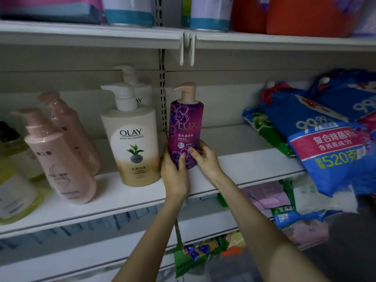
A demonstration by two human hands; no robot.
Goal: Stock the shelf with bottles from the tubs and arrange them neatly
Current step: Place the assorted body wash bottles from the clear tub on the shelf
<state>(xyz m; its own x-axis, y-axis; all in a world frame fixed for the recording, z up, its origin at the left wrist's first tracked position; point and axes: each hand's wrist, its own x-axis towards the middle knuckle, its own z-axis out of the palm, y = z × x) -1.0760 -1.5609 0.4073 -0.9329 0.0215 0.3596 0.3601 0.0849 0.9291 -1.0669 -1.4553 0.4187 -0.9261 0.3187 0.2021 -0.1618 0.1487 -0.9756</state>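
Lux bottle (184, 127): purple pump bottle, standing upright on the white shelf (244, 161), just right of the big Olay bottle (133, 143)
Left hand (175, 169): wrapped round the Lux bottle's base, thumb on the front label
Right hand (205, 157): clamped on the base from the other side
Pink bottles (59, 155): further left, leaning a bit
Detergent bags (325, 139): piled up on the right

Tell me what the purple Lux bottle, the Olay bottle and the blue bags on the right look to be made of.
Lux bottle: likely plastic under a glossy printed wrap; its sheen and smooth pink pump suggest so. Olay bottle: opaque cream plastic with a soft satin look and a white pump. Blue bags: thin flexible printed plastic film, creased and slumped over the shelf edge. All judged by look only.
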